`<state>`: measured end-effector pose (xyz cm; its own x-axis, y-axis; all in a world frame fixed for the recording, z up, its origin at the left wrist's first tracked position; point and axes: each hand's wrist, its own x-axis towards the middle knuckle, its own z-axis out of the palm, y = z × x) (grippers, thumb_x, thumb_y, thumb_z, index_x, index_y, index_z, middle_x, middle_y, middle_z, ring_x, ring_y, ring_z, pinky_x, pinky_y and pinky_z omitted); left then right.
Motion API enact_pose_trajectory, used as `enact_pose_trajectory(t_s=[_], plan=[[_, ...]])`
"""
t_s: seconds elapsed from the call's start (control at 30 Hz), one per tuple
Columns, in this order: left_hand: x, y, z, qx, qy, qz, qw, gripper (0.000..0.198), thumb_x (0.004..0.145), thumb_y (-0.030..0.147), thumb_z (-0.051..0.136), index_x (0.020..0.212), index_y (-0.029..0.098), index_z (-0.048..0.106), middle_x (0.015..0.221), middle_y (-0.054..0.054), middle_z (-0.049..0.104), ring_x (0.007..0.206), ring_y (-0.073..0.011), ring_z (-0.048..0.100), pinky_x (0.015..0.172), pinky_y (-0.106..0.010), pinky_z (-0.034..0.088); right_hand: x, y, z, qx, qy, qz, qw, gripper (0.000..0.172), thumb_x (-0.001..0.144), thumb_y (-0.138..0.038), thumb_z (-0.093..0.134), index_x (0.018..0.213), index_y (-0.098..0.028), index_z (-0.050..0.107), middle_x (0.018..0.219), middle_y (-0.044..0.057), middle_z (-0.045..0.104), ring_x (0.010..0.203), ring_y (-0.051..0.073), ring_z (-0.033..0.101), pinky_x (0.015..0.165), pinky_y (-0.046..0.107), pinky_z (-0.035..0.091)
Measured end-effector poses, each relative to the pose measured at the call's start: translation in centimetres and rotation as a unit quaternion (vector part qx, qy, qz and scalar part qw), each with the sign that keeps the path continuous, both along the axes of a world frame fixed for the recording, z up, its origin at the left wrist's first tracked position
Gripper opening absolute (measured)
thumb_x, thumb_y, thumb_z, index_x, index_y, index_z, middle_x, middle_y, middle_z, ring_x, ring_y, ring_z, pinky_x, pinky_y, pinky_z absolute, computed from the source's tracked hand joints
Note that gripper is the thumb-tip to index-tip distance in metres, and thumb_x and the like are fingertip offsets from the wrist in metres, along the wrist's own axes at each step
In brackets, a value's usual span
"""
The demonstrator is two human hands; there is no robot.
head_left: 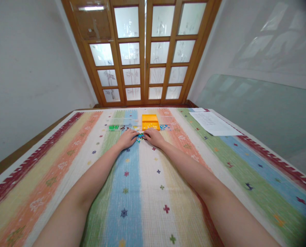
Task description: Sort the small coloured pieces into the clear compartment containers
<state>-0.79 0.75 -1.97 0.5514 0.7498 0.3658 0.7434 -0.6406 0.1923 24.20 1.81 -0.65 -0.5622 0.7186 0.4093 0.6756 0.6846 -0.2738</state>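
Both arms stretch far forward over a striped, multicoloured cloth [142,192]. My left hand [127,138] and my right hand [154,136] rest palm down on it, either side of a small heap of coloured beads [141,137]. The fingertips of both hands touch the heap and curl inward; what they pinch, if anything, is too small to see. Just beyond the hands stands an orange tray [150,121]. A clear divided box [122,127] with green and dark pieces lies to its left.
A white printed sheet [214,123] lies at the far right of the cloth. A glass pane [258,113] leans along the right wall. Wooden doors with frosted panes [145,51] close the far end. Dark red borders mark the cloth's side edges.
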Motion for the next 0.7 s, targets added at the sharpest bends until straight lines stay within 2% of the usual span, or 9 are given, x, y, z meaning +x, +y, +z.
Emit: enact_pose_trajectory(t_s=[0.37,0.7], plan=[[0.06,-0.06,0.16,0.002,0.001,-0.012,1.000,0.037,0.099,0.025,0.056,0.133,0.023,0.071,0.132,-0.010,0.070,0.125,-0.0273,0.060,0.114,-0.044,0.044,-0.02,-0.15,0.11,-0.003,0.007,0.006,1.000,0.017,0.105,-0.027,0.060,0.097,-0.019,0.074,0.098,0.008,0.072,0.094,0.022,0.059,0.084,0.031,0.038],[-0.53,0.33,0.37,-0.003,-0.047,0.021,0.999,0.030,0.099,0.025,0.054,0.118,0.021,0.078,0.119,-0.010,0.076,0.114,-0.0277,0.065,0.107,-0.045,0.049,-0.02,0.20,-0.22,0.001,0.008,0.015,1.000,0.015,0.103,-0.025,0.062,0.094,-0.020,0.073,0.096,0.008,0.072,0.094,0.022,0.059,0.084,0.030,0.038]])
